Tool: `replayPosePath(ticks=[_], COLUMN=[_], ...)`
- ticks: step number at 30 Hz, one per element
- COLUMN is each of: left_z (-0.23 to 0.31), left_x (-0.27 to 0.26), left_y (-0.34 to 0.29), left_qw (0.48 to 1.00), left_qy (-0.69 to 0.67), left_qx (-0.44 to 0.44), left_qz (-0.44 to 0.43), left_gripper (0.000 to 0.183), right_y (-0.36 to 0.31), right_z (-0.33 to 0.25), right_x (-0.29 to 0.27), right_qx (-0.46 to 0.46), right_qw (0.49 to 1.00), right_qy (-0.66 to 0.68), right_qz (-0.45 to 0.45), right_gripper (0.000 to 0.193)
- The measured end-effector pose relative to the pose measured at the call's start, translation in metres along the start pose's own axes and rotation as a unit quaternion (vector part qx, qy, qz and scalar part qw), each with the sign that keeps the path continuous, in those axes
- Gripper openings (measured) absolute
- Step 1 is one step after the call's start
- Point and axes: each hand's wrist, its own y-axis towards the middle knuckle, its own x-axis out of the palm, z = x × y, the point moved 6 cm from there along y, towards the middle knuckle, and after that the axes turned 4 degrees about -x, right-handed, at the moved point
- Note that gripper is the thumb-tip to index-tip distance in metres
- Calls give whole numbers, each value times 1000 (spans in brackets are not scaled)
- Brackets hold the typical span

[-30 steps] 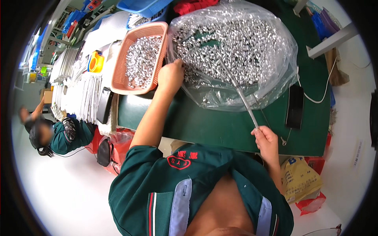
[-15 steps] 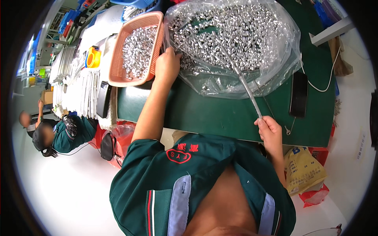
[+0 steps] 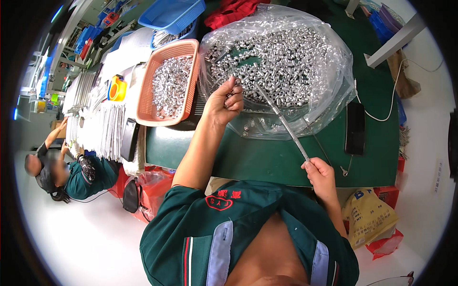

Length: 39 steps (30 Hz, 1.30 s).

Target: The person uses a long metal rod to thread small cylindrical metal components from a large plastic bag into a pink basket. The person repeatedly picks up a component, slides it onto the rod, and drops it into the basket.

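My right hand (image 3: 320,175) is closed round the near end of a long, thin metal rod (image 3: 287,125). The rod's far end reaches up to the heap of short silvery metal sleeves (image 3: 293,62) in a clear plastic bag (image 3: 339,71), spread open on the table. My left hand (image 3: 226,102) is raised over the bag's near left side, thumb and fingers pinched together. A shiny bit shows at its fingertips, but I cannot tell whether it is held or lies behind. Left of this hand, a pink plastic basket (image 3: 142,90) holds more small silvery pieces (image 3: 171,83).
On the green table (image 3: 191,152) lie a black phone (image 3: 354,128) with a white cable and a small key-like metal piece (image 3: 344,171). Blue baskets (image 3: 174,16) and red cloth (image 3: 231,13) are at the back. Stacked strips (image 3: 107,131) and a yellow tape dispenser (image 3: 117,88) stand left. Two people work far left.
My left hand has left the pink basket's edge and moved right, over the bag, its fingers now pinched. My right hand still grips the rod. The whole view has shifted a little.
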Motion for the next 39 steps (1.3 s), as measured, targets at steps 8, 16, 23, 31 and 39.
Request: replayPosePath(ticks=[8,16,23,31,39], left_z=[-21,-23,-13,-17,-36], left_x=[-1,8,13,29,29], left_y=[16,13,0,-5,-7], left_qw=[999,998,957,932,944], left_qy=[-23,16,187,261,322], left_qx=[-34,49,212,245,67], left_qz=[-6,21,57,52,20], left_gripper=[11,8,10,10,12], right_y=[0,1,-1,-4,7], right_z=[-3,-1,-12,-25,-12], right_x=[3,6,7,11,11], right_qx=[5,14,-53,-91,-53], right_qw=[1000,1000,990,983,993], right_qy=[-11,-19,-123,-148,-100], right_qz=[0,4,45,63,31], right_gripper=[15,15,14,12,15])
